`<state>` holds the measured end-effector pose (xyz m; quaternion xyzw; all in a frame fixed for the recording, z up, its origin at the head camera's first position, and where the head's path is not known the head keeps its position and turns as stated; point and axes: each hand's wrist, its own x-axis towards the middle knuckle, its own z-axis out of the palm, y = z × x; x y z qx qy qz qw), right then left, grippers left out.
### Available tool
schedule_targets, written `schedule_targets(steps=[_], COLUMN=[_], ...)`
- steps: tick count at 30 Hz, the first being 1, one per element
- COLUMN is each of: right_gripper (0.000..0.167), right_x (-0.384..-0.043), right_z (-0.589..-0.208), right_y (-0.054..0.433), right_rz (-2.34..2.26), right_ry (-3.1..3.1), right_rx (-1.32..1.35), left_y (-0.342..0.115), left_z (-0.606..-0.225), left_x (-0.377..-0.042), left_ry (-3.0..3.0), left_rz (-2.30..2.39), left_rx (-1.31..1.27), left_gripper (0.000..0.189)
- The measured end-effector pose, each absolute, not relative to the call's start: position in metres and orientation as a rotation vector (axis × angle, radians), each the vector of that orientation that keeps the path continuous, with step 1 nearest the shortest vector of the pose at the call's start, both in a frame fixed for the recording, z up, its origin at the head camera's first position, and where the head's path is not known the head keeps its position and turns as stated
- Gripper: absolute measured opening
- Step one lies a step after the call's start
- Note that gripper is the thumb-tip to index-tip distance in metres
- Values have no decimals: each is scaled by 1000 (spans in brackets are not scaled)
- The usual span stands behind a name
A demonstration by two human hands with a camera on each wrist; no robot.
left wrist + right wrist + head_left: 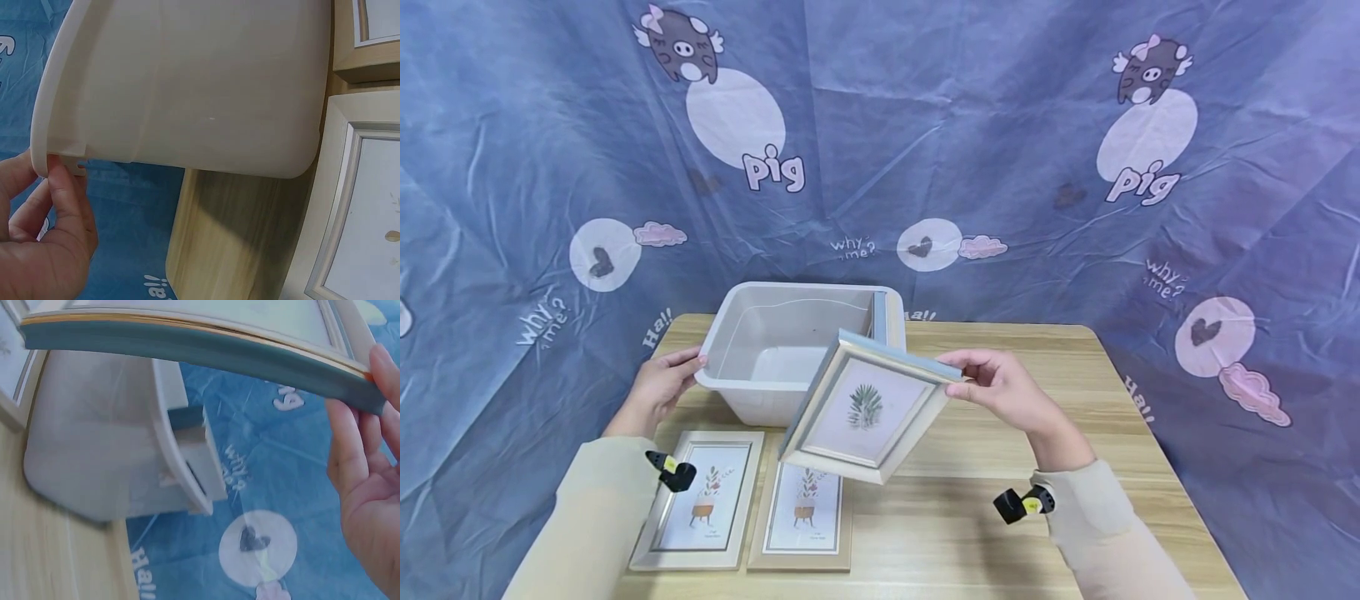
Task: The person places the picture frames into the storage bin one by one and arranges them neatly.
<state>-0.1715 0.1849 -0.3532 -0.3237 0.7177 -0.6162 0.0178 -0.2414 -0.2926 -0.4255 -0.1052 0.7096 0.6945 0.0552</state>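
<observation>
Now, in the head view, the right hand pinches the plant-print picture frame, which tilts leftward from it before the plastic bin's near right corner. Left-wrist view: the left hand grips the bin's rim. Right-wrist view: thumb and fingers clasp the frame's blue-edged corner.

And here's the tabletop, pale wood grain, rounded at its far corners! At the back, on the left half, stands a pale plastic bin. Just in front, two picture frames lie face up side by side: the cream frame on the left, the tan frame beside it, its upper part covered from view!
</observation>
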Motion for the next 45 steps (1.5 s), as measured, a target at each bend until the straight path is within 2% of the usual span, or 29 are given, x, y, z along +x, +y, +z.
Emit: schedule_targets(steps=[23, 31, 45], right_gripper=[33, 34, 34], right_x=[-182, -191, -204], right_z=[-332, -340, -367], right_y=[100, 74, 37], right_rz=[-2512, -2621, -2510], right_ry=[2508, 2559, 2738], right_rx=[-467, -294, 107], left_y=[-290, -288, -289], left_z=[-423, -423, -423], left_x=[-240, -241, -240], left_ry=[2173, 2202, 2189], left_rz=[2108, 2052, 2083], left_rx=[-308, -326, -313], left_gripper=[54, 54, 56])
